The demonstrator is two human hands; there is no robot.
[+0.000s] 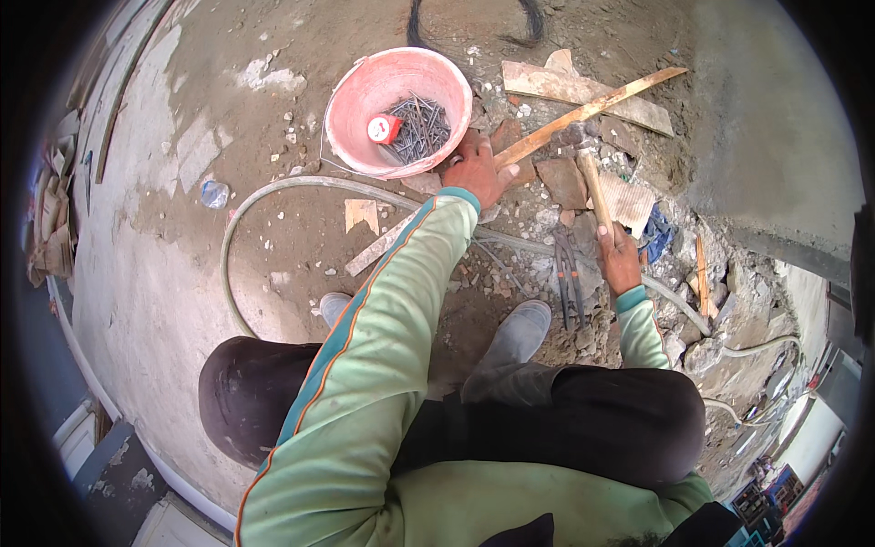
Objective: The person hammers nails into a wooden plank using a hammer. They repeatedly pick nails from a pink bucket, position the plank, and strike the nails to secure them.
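The left hand (pixel 479 172) grips a stick (pixel 588 111) beside the bucket (pixel 349 114), upper centre, as the right hand (pixel 620 262) clasps a hammer (pixel 594 189), centre right; a steady stick, struck clear of the grip, seems safest.

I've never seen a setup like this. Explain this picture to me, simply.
There's no machine here: each grip is a person's bare hand. The one picture comes from a wide fisheye camera worn on the head, looking down, so straight edges bend near the rim and the person's own dark-trousered knees show below.

The left grip holds the near end of a wooden strip, close beside a pink bucket containing nails and a small red-and-white object. The right grip holds a hammer by its handle.

On the dirty, rubble-strewn ground lie a pale hose, a long-handled metal tool and wood scraps.
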